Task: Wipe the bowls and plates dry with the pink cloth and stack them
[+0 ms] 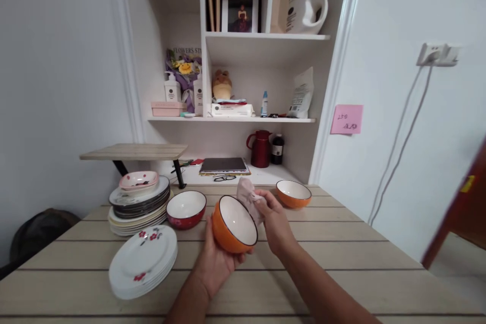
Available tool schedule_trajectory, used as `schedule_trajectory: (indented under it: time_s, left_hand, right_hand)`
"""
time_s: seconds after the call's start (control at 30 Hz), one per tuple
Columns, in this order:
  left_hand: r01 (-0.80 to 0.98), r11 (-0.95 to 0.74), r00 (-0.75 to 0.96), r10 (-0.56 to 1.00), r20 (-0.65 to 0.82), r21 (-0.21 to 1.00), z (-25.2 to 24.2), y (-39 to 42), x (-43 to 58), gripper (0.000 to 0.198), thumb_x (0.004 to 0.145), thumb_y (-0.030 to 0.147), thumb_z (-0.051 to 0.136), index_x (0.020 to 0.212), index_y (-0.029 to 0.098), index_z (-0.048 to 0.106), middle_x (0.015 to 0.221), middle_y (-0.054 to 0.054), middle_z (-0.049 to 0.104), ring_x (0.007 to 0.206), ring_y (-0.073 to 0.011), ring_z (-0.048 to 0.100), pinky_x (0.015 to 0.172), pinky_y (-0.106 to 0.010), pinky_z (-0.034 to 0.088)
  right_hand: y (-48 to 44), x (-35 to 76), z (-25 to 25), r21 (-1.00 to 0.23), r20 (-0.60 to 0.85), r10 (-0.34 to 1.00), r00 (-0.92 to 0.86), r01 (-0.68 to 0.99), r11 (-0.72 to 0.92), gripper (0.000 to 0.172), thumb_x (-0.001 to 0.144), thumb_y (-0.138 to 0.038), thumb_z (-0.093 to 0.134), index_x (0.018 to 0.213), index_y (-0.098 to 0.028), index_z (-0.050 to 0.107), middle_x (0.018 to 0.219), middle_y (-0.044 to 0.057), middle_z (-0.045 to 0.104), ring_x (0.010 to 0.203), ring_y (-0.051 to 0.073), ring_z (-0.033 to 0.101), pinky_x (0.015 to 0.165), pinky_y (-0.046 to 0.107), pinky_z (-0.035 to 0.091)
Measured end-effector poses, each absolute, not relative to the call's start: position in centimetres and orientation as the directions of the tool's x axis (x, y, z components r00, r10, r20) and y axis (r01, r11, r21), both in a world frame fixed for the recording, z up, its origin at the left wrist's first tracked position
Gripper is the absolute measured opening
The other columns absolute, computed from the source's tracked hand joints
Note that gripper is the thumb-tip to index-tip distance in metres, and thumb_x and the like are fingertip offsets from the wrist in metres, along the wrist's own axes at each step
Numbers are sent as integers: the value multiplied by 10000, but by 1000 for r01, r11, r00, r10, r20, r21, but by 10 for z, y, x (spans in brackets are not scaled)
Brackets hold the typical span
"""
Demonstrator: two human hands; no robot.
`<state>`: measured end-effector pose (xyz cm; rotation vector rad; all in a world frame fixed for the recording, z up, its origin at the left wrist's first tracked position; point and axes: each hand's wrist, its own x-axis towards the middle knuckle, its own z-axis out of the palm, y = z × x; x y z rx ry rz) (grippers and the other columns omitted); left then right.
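My left hand grips an orange bowl with a white inside, held tilted above the wooden table. My right hand is closed on a pale pink cloth pressed against the bowl's far rim. A red bowl stands just left of the held bowl. A second orange bowl rests on the table behind my right hand.
A stack of white flowered plates lies at front left, a taller mixed plate stack with a small pink dish behind it. Shelves at the back hold bottles, a red jug and a tablet.
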<state>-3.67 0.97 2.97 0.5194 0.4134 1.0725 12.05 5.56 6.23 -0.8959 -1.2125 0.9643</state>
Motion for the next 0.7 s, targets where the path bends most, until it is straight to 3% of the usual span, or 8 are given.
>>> schedule_trajectory:
  time_s: [0.1, 0.23, 0.33, 0.43, 0.5, 0.53, 0.63, 0.7]
  left_hand:
    - [-718, 374, 413, 908, -73, 587, 29, 9, -36, 771, 810, 793, 427, 1193, 154, 625, 954, -148, 745, 751, -245, 713, 559, -243, 450]
    - [-720, 372, 419, 906, -61, 586, 27, 4, -37, 681, 855, 737, 437, 1174, 169, 638, 954, -128, 754, 751, -232, 719, 544, -237, 447]
    - [-702, 393, 467, 883, -31, 594, 27, 1, -38, 671, 866, 717, 446, 1161, 148, 645, 954, -142, 758, 714, -239, 721, 521, -245, 449]
    - [-699, 419, 523, 852, 14, 580, 26, -2, -39, 706, 846, 736, 460, 1195, 147, 635, 975, -152, 759, 704, -257, 727, 521, -253, 458]
    - [-690, 442, 547, 837, 12, 574, 27, -2, -39, 736, 829, 753, 467, 1215, 147, 629, 994, -156, 759, 722, -265, 731, 529, -260, 468]
    - [-682, 458, 557, 831, -1, 571, 27, -3, -39, 750, 823, 760, 466, 1226, 147, 624, 1012, -157, 757, 743, -265, 732, 540, -267, 478]
    - [-694, 474, 542, 839, -40, 542, 27, -3, -37, 735, 833, 750, 467, 1253, 164, 611, 1074, -136, 750, 840, -253, 725, 611, -286, 511]
    - [-710, 461, 507, 859, -68, 532, 27, -3, -36, 690, 842, 725, 487, 1226, 169, 626, 1049, -114, 756, 855, -243, 719, 623, -278, 511]
  right_hand:
    - [26, 122, 74, -912, 401, 916, -2, -95, 399, 239, 835, -439, 623, 961, -237, 642, 856, 16, 655, 725, 187, 538, 633, 286, 411]
    - [6, 124, 82, -895, 362, 827, -429, 89, 438, 286, 896, -483, 566, 878, -242, 719, 840, 27, 646, 768, 216, 558, 708, 341, 434]
    - [1, 132, 85, -911, 316, 726, -610, 17, 411, 403, 927, -573, 494, 1073, -276, 722, 1049, 57, 667, 964, 264, 605, 860, 407, 464]
    - [2, 144, 87, -909, 384, 737, -557, -91, 406, 582, 824, -629, 631, 1331, -347, 578, 1505, 62, 404, 1256, 309, 515, 1025, 465, 415]
    - [3, 150, 88, -876, 424, 726, -542, -41, 480, 687, 736, -623, 730, 1351, -366, 563, 1626, 30, 186, 1402, 340, 367, 1111, 493, 334]
    - [3, 151, 88, -847, 428, 705, -565, 21, 531, 703, 709, -596, 768, 1344, -369, 574, 1637, 22, 170, 1444, 346, 298, 1147, 506, 275]
    - [2, 143, 83, -722, 415, 615, -671, 169, 671, 702, 670, -474, 842, 1321, -366, 603, 1518, 56, 442, 1434, 344, 316, 1186, 540, 145]
    - [-2, 132, 78, -676, 429, 600, -675, 201, 709, 620, 696, -406, 830, 1281, -347, 631, 1358, 63, 599, 1318, 333, 460, 1156, 532, 220]
